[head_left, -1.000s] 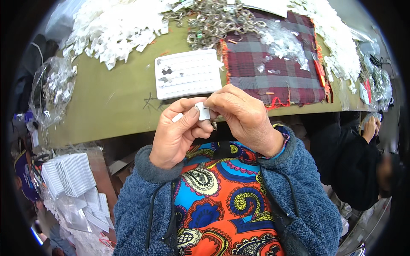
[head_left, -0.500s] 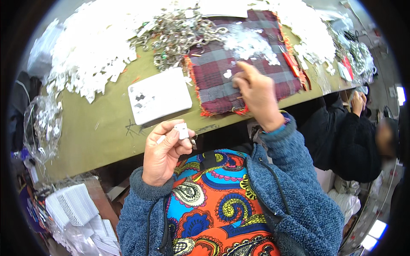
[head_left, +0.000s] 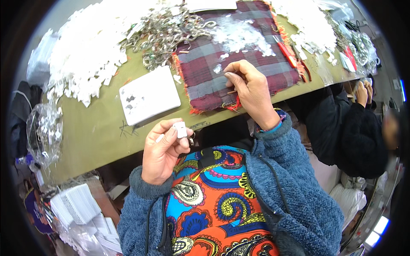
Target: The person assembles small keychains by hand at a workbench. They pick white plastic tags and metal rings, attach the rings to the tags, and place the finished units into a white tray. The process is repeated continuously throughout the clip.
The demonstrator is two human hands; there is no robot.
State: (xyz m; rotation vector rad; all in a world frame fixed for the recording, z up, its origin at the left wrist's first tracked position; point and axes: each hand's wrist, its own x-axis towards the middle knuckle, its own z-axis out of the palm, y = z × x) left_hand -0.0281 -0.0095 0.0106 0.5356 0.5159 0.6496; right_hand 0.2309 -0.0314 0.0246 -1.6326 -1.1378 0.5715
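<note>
The left hand (head_left: 161, 149) is at the near edge of the counter (head_left: 81, 136), its grip pinching a small white card (head_left: 180, 129) between thumb and fingers; a bit of metal (head_left: 191, 139) hangs beside those fingers, out past the edge; the right hand (head_left: 252, 87) reaches over the near edge of a plaid cloth (head_left: 200, 83), its thumb and forefinger bent close together, and I cannot tell whether that grip holds anything; a small clear piece (head_left: 218, 68) lies just beside its fingertips, near the looser clear pieces (head_left: 243, 36); a white tray (head_left: 151, 94) sits left of the cloth, with green surface open between it and the near edge, and more toward the left edge; white tags (head_left: 85, 51) heap toward the far left corner, chains (head_left: 164, 40) beside them.
</note>
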